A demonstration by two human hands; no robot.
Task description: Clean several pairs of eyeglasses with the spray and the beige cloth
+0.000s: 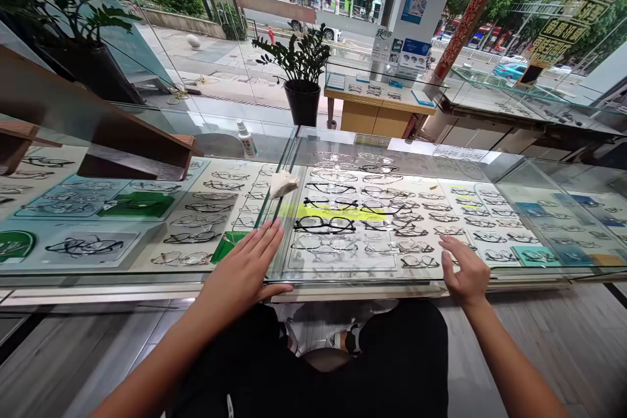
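My left hand point(249, 261) lies flat on the glass top of a display counter, fingers stretched out and thumb apart, holding nothing. Beyond its fingertips a crumpled whitish cloth point(283, 183) rests on the glass near the seam between two panes. My right hand point(464, 271) is at the counter's front edge, with the fingers a little bent and the thumb apart; nothing shows in it. Between the hands, black-framed eyeglasses point(324, 225) are seen in the glass case, among rows of other eyeglasses. A small white spray bottle point(246, 138) stands farther back on the left.
A brown wooden stand point(132, 130) is on the counter at the left. Behind the counter are a potted plant point(301, 101) and a wooden display table point(379, 114) with eyeglasses. Large windows face a street. My legs are below the counter's front edge.
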